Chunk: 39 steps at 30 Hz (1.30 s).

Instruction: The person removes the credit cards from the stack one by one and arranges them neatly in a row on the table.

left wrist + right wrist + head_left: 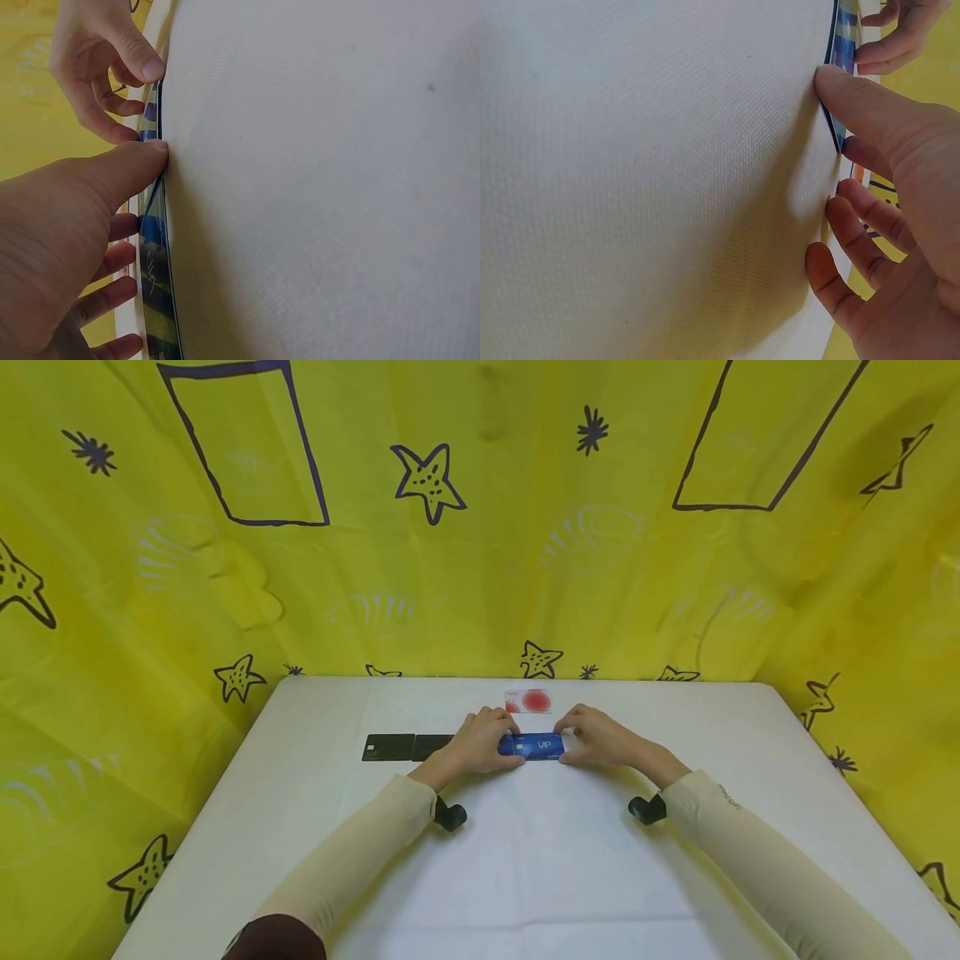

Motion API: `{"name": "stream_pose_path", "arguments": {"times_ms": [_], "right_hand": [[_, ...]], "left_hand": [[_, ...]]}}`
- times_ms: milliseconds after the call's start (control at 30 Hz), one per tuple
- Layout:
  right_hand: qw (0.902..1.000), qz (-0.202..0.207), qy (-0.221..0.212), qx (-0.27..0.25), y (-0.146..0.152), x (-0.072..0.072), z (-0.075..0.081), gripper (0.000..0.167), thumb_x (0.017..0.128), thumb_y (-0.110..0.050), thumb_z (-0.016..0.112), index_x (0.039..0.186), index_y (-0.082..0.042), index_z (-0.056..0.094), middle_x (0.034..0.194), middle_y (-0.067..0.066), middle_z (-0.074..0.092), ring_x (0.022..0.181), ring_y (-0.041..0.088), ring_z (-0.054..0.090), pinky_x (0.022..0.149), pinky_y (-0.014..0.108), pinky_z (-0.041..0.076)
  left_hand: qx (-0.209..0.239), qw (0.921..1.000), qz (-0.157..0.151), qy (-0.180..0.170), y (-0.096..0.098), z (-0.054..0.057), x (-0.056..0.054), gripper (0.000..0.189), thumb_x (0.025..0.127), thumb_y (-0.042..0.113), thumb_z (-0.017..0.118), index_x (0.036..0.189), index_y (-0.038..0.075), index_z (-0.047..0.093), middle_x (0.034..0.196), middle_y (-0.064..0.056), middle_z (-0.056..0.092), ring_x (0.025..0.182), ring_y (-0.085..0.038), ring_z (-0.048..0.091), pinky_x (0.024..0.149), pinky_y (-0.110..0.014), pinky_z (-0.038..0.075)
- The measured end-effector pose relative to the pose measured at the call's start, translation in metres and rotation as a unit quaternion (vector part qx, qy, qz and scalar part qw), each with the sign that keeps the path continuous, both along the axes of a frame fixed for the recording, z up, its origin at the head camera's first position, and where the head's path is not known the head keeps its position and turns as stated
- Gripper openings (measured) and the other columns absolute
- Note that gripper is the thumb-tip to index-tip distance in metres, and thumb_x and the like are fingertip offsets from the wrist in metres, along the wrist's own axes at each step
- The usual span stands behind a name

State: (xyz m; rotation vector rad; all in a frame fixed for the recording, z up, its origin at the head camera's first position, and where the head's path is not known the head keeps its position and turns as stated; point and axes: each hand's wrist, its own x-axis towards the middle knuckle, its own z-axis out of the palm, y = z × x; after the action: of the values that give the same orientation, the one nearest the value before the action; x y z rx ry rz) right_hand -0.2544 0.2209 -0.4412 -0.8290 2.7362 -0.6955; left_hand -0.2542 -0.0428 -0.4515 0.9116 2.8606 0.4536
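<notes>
A blue card marked VIP (542,747) lies between both hands on the white table. My left hand (480,743) pinches its left end, thumb on the near edge and a finger on the far edge. At its right end, my right hand (602,739) pinches it the same way. Another blue card (506,746) shows just left of it, partly hidden by my left hand; in the left wrist view the card edges (153,210) meet at a slight angle. Farther left in the same row lie a black card (388,747) and a second dark card (431,746), partly covered by that hand.
Behind the row lies a white card with red circles (534,701). The white tabletop (510,852) stretches toward me. A yellow curtain (480,577) with starfish drawings hangs past its far edge. Dark wrist mounts (450,815) sit under both sleeves.
</notes>
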Motion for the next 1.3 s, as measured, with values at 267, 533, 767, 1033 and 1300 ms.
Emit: {"name": "stream_pose_path", "arguments": {"times_ms": [267, 533, 767, 1033, 1300], "right_hand": [[0.9999, -0.007, -0.01, 0.0, 0.0002, 0.0024, 0.0003, 0.044, 0.088, -0.029, 0.083, 0.125, -0.011, 0.071, 0.125, 0.016, 0.059, 0.111, 0.03, 0.054, 0.097, 0.049, 0.05], [0.9999, -0.008, -0.008, -0.001, 0.0002, 0.0032, 0.001, 0.043, 0.087, -0.029, 0.084, 0.125, -0.011, 0.071, 0.127, 0.016, 0.059, 0.113, 0.031, 0.054, 0.099, 0.051, 0.049], [0.9999, -0.008, -0.009, 0.001, -0.0003, 0.0029, 0.0008, 0.043, 0.088, -0.03, 0.083, 0.125, -0.011, 0.071, 0.127, 0.016, 0.059, 0.115, 0.032, 0.054, 0.099, 0.052, 0.049], [0.9999, -0.009, -0.011, -0.003, -0.0007, 0.0053, 0.0032, 0.043, 0.088, -0.028, 0.083, 0.125, -0.01, 0.071, 0.128, 0.016, 0.059, 0.116, 0.032, 0.053, 0.1, 0.052, 0.048], [0.9999, -0.004, -0.013, 0.001, -0.0005, 0.0033, 0.0034, 0.044, 0.088, -0.029, 0.083, 0.126, -0.01, 0.07, 0.127, 0.015, 0.059, 0.115, 0.031, 0.054, 0.1, 0.052, 0.048]], "left_hand": [[-0.001, 1.0, -0.002, -0.002, -0.0003, 0.0002, -0.0001, 0.05, 0.091, 0.049, 0.074, 0.127, 0.014, 0.069, 0.133, -0.005, 0.061, 0.119, -0.023, 0.049, 0.101, -0.042, 0.043], [0.0, 1.0, 0.0, -0.007, -0.0008, -0.0005, -0.0004, 0.051, 0.091, 0.049, 0.074, 0.129, 0.015, 0.068, 0.135, -0.005, 0.059, 0.121, -0.023, 0.048, 0.103, -0.042, 0.042], [0.002, 1.0, -0.001, -0.005, -0.0013, -0.0001, 0.0003, 0.051, 0.091, 0.049, 0.074, 0.128, 0.014, 0.069, 0.135, -0.005, 0.06, 0.121, -0.023, 0.049, 0.103, -0.043, 0.042], [0.002, 1.0, -0.003, -0.003, -0.0014, 0.0007, 0.001, 0.051, 0.091, 0.049, 0.074, 0.127, 0.014, 0.068, 0.134, -0.005, 0.06, 0.12, -0.023, 0.049, 0.102, -0.043, 0.042], [-0.003, 1.0, -0.002, -0.008, -0.0014, 0.0003, -0.0003, 0.053, 0.091, 0.05, 0.074, 0.129, 0.015, 0.068, 0.135, -0.005, 0.06, 0.122, -0.022, 0.048, 0.106, -0.043, 0.042]]}}
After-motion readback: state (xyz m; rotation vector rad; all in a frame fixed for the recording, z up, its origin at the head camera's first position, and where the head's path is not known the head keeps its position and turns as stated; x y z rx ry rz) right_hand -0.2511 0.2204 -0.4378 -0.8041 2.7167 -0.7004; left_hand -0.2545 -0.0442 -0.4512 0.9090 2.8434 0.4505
